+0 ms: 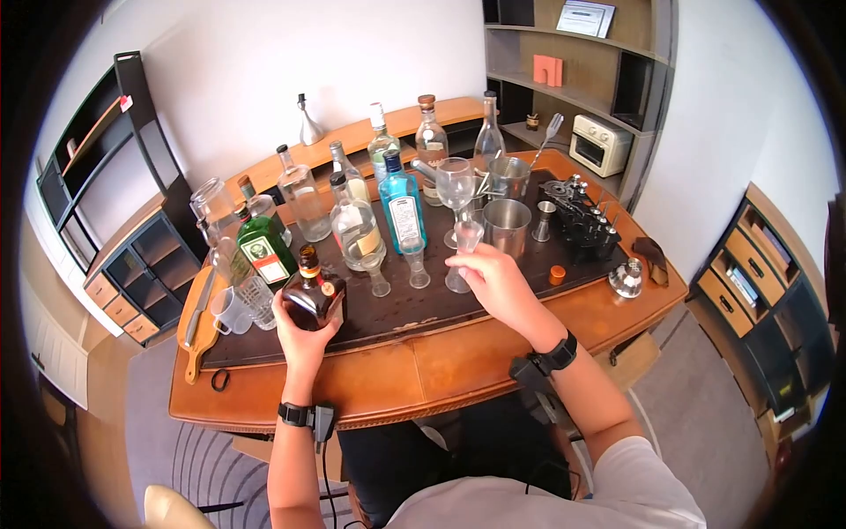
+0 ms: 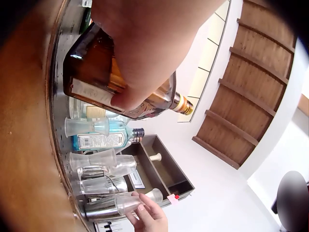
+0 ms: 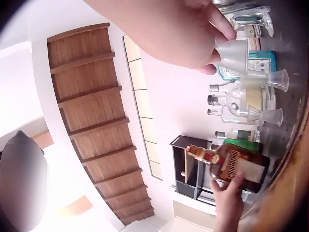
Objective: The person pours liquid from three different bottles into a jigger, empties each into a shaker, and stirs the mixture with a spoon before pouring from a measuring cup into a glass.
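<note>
My left hand point(image 1: 304, 339) grips a squat dark brown bottle point(image 1: 304, 300) low on its body, at the table's front left. Its neck point(image 2: 183, 104) shows bare of fingers in the left wrist view, where the hand point(image 2: 149, 53) wraps the label side. Whether the base touches the table I cannot tell. My right hand point(image 1: 507, 286) pinches a small clear cup point(image 1: 469, 236) between thumb and fingers; this cup point(image 3: 232, 55) looks cloudy in the right wrist view. Two hourglass-shaped glasses point(image 1: 379, 275) stand between the hands, near a blue bottle point(image 1: 404, 212).
Behind stand several clear bottles point(image 1: 306, 203) and a stemmed glass point(image 1: 456, 185). Metal tins point(image 1: 507, 229), a jigger point(image 1: 543, 220) and a black rack point(image 1: 586, 225) are at the right. An orange cap point(image 1: 557, 275) lies there. At the left is a board point(image 1: 201, 339) with a knife.
</note>
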### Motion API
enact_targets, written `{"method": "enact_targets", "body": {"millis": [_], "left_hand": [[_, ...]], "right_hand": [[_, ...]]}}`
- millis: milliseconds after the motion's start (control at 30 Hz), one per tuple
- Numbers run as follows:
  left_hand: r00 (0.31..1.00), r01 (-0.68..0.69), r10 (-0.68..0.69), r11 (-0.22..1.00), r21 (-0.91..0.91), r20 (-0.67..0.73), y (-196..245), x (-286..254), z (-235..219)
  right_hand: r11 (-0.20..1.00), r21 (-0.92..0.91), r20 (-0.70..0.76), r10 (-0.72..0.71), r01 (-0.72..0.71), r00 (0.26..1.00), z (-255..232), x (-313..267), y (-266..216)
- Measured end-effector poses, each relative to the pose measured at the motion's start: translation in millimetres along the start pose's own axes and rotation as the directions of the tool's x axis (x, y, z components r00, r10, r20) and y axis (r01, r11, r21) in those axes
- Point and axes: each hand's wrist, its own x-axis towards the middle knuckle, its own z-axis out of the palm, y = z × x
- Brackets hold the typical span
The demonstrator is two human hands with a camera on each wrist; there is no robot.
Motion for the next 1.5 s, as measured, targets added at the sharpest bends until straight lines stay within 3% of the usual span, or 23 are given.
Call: {"method": "enact_targets", "body": {"millis": [100,133,233,267,467,533,633,767,900,1000,1033,1100,1167,1300,1333,1500], "left_hand": [[1.000,0.004,-0.005,1.000,0.005,0.020,-6.2,-1.1,1.3],[1.000,0.011,-0.011,1.000,-0.008,0.022,-7.0,-0.9,1.6],[1.000,-0.010,0.010,1.000,0.007,0.028,-5.7,-1.5,1.9],[0.999,-0.006,0.006,1.000,-0.005,0.031,-6.1,-1.8,2.0],[0.999,-0.012,0.015,0.997,-0.081,0.039,-7.5,-4.4,3.7],[0.999,-0.012,0.016,0.995,-0.097,0.042,-14.6,-4.4,3.8],[0.999,0.024,-0.020,0.992,-0.125,0.034,-13.9,-5.1,4.2],[0.999,0.027,-0.022,0.992,-0.121,0.041,-18.4,-4.2,3.1],[0.998,0.026,-0.019,0.991,-0.128,0.053,-15.9,-4.9,2.8],[0.998,0.041,-0.034,0.990,-0.134,0.054,-13.9,-5.8,2.5],[0.997,0.052,-0.044,0.988,-0.145,0.055,-13.0,-5.7,2.5],[0.997,0.057,-0.048,0.986,-0.154,0.059,-14.2,-5.0,2.5],[0.998,0.053,-0.046,0.989,-0.141,0.050,-18.0,-5.3,3.0],[0.999,0.035,-0.033,0.993,-0.113,0.025,-29.5,-4.0,4.5],[0.999,0.035,-0.032,0.992,-0.117,0.023,-30.5,-4.2,4.2],[0.997,0.068,-0.060,0.988,-0.139,0.056,-19.1,-4.9,1.6]], "right_hand": [[0.976,0.099,-0.069,0.199,-0.192,0.977,-11.9,16.0,2.6],[0.929,0.273,-0.056,0.275,-0.250,0.960,-14.8,19.3,1.7],[0.599,0.720,0.051,0.457,-0.350,0.888,-24.1,27.2,-4.2],[0.552,0.748,0.115,0.437,-0.367,0.892,-29.5,27.7,-2.0],[0.112,0.978,0.109,0.436,-0.174,0.893,-31.9,32.8,6.7],[-0.083,0.993,0.114,0.431,-0.087,0.895,-32.0,35.7,10.1],[-0.278,0.958,0.077,0.498,0.075,0.864,-34.9,38.9,5.0],[-0.353,0.928,0.053,0.440,0.118,0.897,-38.8,40.3,10.8],[-0.229,0.968,0.026,0.499,0.103,0.866,-36.3,40.7,-1.3],[0.192,0.973,0.069,0.284,-0.127,0.956,-17.0,28.7,7.5],[0.346,0.912,0.102,0.330,-0.221,0.939,-3.7,24.7,3.2],[0.794,0.509,0.172,0.286,-0.333,0.943,22.5,16.6,24.0],[0.974,0.117,0.087,0.184,-0.193,0.979,47.5,9.6,48.2],[0.972,-0.201,0.026,0.133,-0.125,0.991,67.5,7.8,66.5],[0.965,-0.207,0.058,0.178,-0.162,0.982,68.2,9.7,69.8],[0.961,-0.269,0.063,0.083,-0.063,0.995,68.1,2.5,78.8]]}}
